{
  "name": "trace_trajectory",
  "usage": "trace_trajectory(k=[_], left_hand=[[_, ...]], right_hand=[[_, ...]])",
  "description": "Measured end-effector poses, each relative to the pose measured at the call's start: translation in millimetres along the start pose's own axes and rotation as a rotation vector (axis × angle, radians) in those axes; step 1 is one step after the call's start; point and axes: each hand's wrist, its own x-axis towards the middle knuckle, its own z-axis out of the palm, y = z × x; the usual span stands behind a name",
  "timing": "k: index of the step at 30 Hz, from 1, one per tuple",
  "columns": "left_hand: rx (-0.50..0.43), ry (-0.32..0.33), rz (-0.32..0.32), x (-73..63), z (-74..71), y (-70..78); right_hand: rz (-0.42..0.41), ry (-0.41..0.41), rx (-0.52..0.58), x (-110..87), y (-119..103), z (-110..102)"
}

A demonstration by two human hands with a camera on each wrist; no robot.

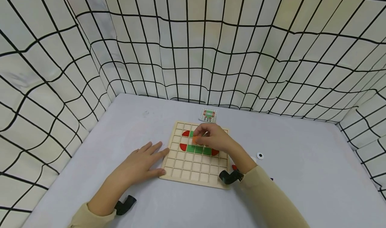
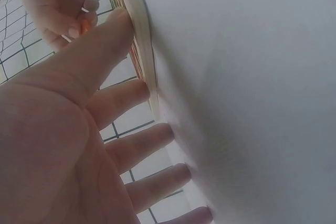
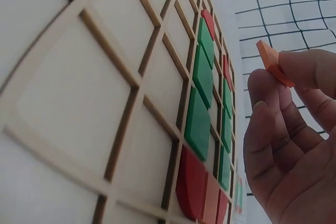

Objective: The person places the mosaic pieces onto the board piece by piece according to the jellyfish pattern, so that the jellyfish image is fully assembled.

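A wooden grid board [image 1: 187, 174] lies on the table with green square tiles [image 1: 198, 150] and red rounded pieces [image 1: 183, 147] in two rows of its cells. My right hand [image 1: 214, 137] pinches a small orange tile [image 3: 273, 64] between thumb and fingers, held above the board's surface. Another orange tile [image 3: 210, 198] sits between red pieces at the board's right side. Spread beside the board, my left hand [image 1: 138, 166] has straight fingers, its thumb and index finger touching the left edge. The right hand hides some of the upper row in the head view.
Behind the board lies a small pattern card [image 1: 208, 115] with a printed red and green figure. A white disc with a black dot [image 1: 260, 155] is on the table to the right. Netting over white cloth [image 1: 199, 60] walls the table's back and sides.
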Motion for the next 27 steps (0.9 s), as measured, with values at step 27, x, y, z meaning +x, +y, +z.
trace_trajectory(k=[27], left_hand=[[0.009,-0.004,0.006,-0.9,-0.9,-0.7]], right_hand=[[0.025,0.016,-0.237,33.6,-11.0,29.4]])
